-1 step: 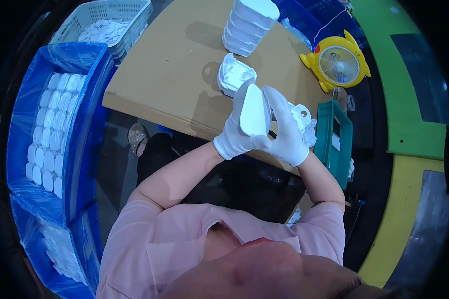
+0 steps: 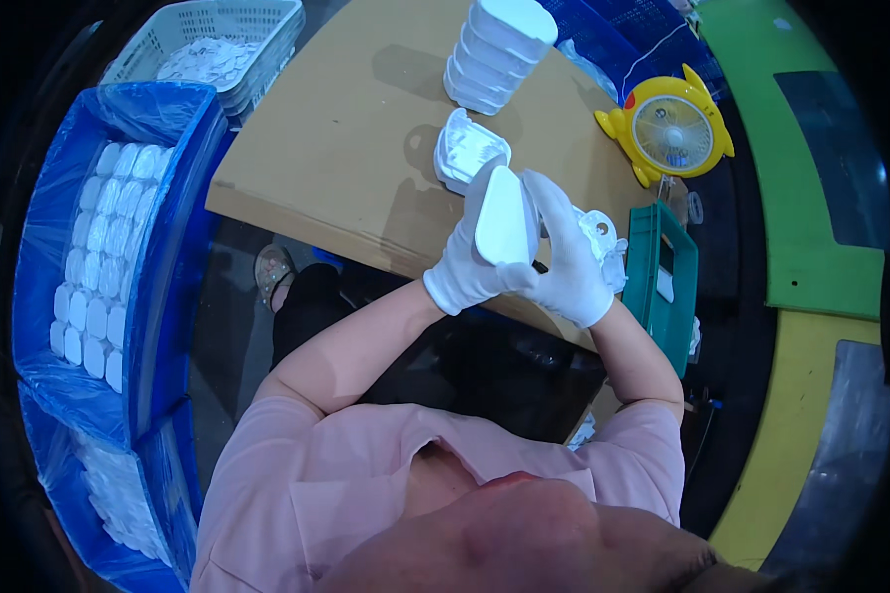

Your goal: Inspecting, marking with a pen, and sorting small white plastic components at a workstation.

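Observation:
Over the table's near edge, both my white-gloved hands hold a smooth white plastic case (image 2: 501, 219) with rounded corners, tilted on its side. My left hand (image 2: 457, 269) wraps round its left side and back. My right hand (image 2: 576, 277) closes on its right side, with the thumb near its lower end. The case's far side is hidden by my fingers. Just beyond my hands lies an open white plastic shell (image 2: 470, 150) on the table. Beside my right hand are white moulded pieces (image 2: 600, 237), one with a round hole.
A stack of white cases (image 2: 494, 59) stands farther back on the brown table (image 2: 346, 148). To the right are a yellow fan (image 2: 672, 128) and a green tray (image 2: 645, 272). Lined blue bins (image 2: 158, 287) with white parts stand at left, near a pale basket (image 2: 277, 54).

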`<state>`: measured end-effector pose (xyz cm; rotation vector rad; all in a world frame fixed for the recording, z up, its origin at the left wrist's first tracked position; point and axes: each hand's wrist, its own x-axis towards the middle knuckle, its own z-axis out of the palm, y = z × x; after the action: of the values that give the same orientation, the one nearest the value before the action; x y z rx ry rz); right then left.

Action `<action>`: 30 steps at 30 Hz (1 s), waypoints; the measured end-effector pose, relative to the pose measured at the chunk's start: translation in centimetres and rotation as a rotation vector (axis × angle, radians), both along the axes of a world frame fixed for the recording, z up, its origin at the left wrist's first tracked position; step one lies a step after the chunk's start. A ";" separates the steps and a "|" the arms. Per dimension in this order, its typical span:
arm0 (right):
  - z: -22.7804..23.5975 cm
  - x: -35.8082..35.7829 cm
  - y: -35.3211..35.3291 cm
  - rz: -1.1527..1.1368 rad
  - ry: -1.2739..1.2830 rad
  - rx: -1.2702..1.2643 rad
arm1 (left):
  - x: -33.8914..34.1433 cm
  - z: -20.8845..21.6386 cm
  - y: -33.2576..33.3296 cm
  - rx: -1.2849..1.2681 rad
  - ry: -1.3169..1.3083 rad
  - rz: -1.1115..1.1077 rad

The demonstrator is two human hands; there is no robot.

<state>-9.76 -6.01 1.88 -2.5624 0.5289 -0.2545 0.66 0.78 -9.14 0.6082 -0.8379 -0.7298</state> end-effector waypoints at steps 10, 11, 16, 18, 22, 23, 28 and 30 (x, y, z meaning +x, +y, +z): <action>-1.1 4.2 -6.2 -0.125 0.080 -0.322 | 3.8 -1.0 -1.0 0.262 -0.140 0.663; -1.3 4.6 -6.4 -0.121 0.080 -0.321 | 3.9 -1.2 -1.4 0.263 -0.139 0.666; -1.9 5.6 -6.9 -0.072 0.138 -0.246 | 4.2 -1.1 -1.7 0.210 0.078 0.355; -1.9 5.7 -7.0 -0.072 0.146 -0.237 | 4.4 -0.7 -1.6 0.223 0.064 0.355; -2.1 5.9 -7.4 -0.061 0.138 -0.229 | 4.5 -0.6 -1.4 0.336 -0.044 0.416; -2.2 6.1 -7.4 -0.063 0.136 -0.228 | 4.5 -0.6 -1.4 0.337 -0.046 0.414; -2.5 6.5 -7.5 -0.073 0.199 -0.234 | 4.5 -0.1 -1.2 0.372 -0.056 0.419; -2.5 6.6 -7.2 -0.069 0.197 -0.239 | 4.5 -0.7 -1.5 0.357 -0.075 0.440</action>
<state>-3.14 -13.22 -0.66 -2.8225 0.6975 -0.0929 5.16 -0.67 -9.87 1.1054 -0.6130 -0.4544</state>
